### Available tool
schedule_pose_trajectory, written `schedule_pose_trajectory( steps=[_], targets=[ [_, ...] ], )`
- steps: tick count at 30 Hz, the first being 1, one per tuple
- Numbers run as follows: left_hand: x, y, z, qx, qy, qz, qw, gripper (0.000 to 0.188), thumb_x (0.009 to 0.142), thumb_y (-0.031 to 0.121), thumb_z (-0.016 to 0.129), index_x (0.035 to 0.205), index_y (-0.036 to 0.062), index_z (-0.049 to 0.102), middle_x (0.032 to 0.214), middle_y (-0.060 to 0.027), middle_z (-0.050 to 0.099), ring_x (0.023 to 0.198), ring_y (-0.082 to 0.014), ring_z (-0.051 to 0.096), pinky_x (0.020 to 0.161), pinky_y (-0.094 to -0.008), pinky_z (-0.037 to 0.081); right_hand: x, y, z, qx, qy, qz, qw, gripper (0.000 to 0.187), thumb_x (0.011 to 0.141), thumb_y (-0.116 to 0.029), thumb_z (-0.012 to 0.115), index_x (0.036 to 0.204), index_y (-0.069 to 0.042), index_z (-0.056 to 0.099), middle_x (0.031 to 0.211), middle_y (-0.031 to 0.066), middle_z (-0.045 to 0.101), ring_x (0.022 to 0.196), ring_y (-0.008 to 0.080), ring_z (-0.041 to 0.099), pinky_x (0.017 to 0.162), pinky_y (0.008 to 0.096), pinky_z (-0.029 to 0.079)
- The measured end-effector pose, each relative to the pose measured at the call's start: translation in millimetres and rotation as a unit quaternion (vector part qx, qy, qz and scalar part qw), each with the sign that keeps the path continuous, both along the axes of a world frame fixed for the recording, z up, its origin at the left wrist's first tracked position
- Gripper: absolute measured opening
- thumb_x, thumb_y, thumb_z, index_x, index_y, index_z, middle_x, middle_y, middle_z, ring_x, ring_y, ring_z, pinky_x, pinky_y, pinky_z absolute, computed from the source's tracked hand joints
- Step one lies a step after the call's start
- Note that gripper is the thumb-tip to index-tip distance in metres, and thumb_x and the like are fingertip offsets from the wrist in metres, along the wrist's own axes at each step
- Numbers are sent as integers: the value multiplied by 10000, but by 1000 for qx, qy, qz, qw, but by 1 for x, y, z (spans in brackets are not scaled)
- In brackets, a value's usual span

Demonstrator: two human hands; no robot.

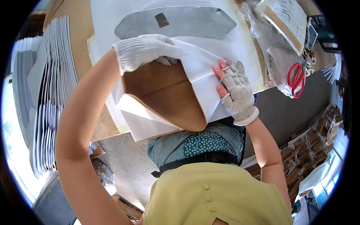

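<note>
Now, left hand (pixel 148 50) curled over paper bag's (pixel 168 95) top fold; right hand (pixel 236 92) flat, fingers spread on its white side.

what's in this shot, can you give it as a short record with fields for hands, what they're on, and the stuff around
left hand: gloved left hand reaching into the open mouth of the paper bag
right hand: gloved right hand, fingertips bare, pressing flat on the bag's white outer side
bag: white outside, brown inside, lying on the worktable
above bag: grey metal template
left of table: stack of white folded bags
right: red scissors
</note>
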State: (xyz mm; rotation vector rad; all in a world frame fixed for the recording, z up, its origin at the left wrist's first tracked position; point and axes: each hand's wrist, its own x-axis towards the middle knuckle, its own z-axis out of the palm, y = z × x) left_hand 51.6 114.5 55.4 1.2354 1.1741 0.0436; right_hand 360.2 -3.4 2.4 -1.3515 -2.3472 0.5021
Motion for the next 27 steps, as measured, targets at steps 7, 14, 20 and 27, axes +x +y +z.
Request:
schedule_pose_trajectory(
  steps=[7, 14, 20, 27],
  targets=[
    [30, -19, -16, 290, 245, -61, 923, 370, 995, 373, 584, 1159, 95, 764, 938, -237, 734, 915, -435, 704, 862, -490, 549, -12, -4, -1, 49, -101, 11, 994, 567, 934, -284, 700, 1491, -215, 624, 1622, 102, 507, 1516, 345, 447, 1290, 555, 263],
    [34, -23, -25, 306, 277, -57, 909, 345, 1004, 358, 557, 1101, 89, 749, 1011, -224, 746, 971, -444, 709, 876, -526, 555, -18, -54, 0, 29, -114, 195, 974, 543, 892, -284, 721, 1430, -251, 656, 1614, 66, 518, 1534, 315, 417, 1308, 510, 255],
    [24, -45, 38, 347, 272, -16, 898, 435, 1033, 375, 536, 1228, 30, 716, 1143, -214, 742, 1073, -365, 725, 946, -453, 561, -55, 25, 3, 62, -105, 49, 991, 718, 878, -398, 743, 1511, -105, 574, 1621, 165, 483, 1510, 379, 427, 1294, 526, 271],
    [-55, -168, -9, 415, -10, 339, 844, 686, 1093, 631, 410, 1439, 84, 637, 1466, -174, 636, 1424, -422, 531, 1204, -491, 400, -67, 51, 2, 94, -118, 140, 979, 809, 919, -447, 695, 1545, 22, 487, 1588, 223, 481, 1487, 409, 431, 1284, 529, 286]
  ],
)
